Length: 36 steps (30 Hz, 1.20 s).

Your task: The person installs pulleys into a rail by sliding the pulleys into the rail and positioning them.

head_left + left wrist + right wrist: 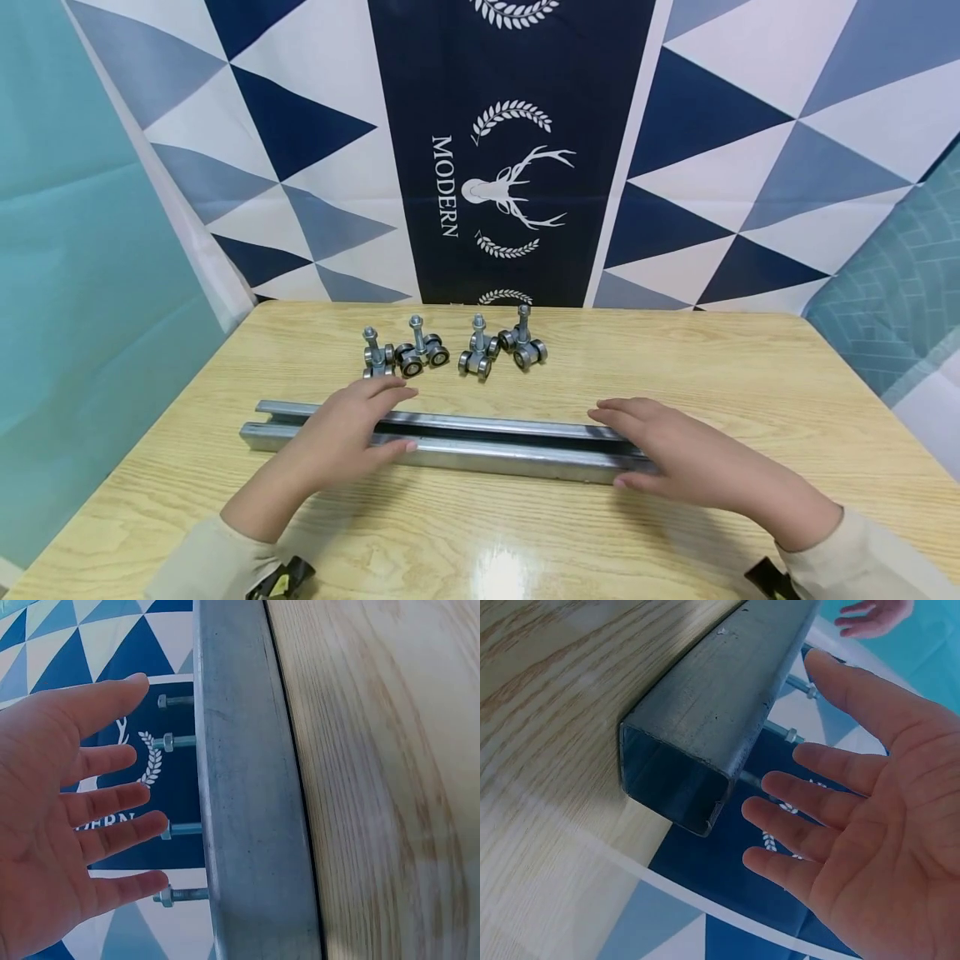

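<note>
Silvery metal channel [495,457], slotted side up

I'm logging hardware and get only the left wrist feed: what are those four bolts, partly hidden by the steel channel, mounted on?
Observer: The head view shows them standing upright on four wheeled roller trolleys, set along the far side of the steel channel.

Operator: Thanks. The right hand is outside my picture; is it gripping anything?

Observer: No. In the right wrist view, the right hand holds nothing; its fingers are extended and spread near the channel's hollow end.
</note>
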### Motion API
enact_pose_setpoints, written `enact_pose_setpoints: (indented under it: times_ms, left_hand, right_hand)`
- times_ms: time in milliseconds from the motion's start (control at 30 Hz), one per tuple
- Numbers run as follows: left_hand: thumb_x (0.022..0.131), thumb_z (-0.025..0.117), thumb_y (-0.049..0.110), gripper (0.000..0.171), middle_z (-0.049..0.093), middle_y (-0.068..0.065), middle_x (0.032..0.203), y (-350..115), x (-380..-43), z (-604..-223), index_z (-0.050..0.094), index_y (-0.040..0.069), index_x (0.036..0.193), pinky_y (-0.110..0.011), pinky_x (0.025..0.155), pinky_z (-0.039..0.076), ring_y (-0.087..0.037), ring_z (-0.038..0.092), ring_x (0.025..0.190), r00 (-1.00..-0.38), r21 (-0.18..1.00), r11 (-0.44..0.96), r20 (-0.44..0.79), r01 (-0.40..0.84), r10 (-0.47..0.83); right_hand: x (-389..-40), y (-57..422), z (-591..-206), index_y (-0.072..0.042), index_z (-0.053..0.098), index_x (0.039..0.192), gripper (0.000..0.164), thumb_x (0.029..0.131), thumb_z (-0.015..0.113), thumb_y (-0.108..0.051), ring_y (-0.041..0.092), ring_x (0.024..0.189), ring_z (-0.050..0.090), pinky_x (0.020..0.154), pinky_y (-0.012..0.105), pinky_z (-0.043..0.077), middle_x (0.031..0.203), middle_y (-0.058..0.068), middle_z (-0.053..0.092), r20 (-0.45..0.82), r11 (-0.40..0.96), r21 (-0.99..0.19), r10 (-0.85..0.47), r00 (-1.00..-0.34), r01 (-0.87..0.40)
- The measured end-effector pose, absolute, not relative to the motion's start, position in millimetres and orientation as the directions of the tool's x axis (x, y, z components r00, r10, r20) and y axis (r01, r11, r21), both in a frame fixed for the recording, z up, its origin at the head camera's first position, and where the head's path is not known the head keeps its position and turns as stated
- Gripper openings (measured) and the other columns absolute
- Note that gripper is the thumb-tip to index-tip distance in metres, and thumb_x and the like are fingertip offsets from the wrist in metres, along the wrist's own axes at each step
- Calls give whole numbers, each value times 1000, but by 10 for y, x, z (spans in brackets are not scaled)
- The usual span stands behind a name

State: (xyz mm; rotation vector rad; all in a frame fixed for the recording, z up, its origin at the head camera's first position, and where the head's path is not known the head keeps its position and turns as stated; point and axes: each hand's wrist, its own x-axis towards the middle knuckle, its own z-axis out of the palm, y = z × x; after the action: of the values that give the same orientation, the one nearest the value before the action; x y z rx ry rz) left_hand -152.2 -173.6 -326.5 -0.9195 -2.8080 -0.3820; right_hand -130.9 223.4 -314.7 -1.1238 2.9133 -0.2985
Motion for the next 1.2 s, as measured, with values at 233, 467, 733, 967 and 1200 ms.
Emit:
enact_pose_setpoints:
  times_ms: [233,467,733,967,1200]
  left_hand:
    - [85,74,42,61,54,-13,136,-1772,-1537,-3248,59,9,133,-51,99,44,-33,52,124,-797,205,772,215,602,565]
    - [84,75,38,57,56,-13,132,-1775,-1587,-3214,61,7,130,-50,97,46,-32,54,121,-777,215,748,227,629,588]
    - [82,77,39,61,57,-12,131,-1794,-1626,-3129,59,8,132,-50,96,46,-31,55,120,-765,223,732,233,643,601]
    - [83,76,37,58,58,-9,128,-1851,-1689,-3057,60,7,130,-49,97,46,-30,55,119,-769,250,728,215,639,602]
    - [83,78,34,53,58,-7,127,-1920,-1780,-3039,62,9,127,-48,95,47,-28,56,118,-791,305,731,203,611,577]
  right_hand:
    - [-1352,2210,-3137,-3,54,136,68,79,81,-29,38,121,53,94,53,47,134,18,54,59,720,-142,-679,-732,-679]
    - [-1390,2183,-3093,-1,55,135,68,78,82,-29,40,121,52,94,54,46,134,21,53,49,717,-138,-684,-728,-683]
    - [-1441,2152,-3103,1,55,134,70,76,84,-28,40,119,53,93,53,47,132,21,54,16,709,-138,-696,-718,-691]
    - [-1521,2098,-3156,0,57,131,69,75,85,-29,34,110,58,87,49,51,123,14,59,-17,684,-130,-726,-688,-718]
    - [-1568,2065,-3173,-1,57,130,67,75,85,-27,24,100,62,80,44,53,114,9,63,-85,704,-164,-708,-701,-691]
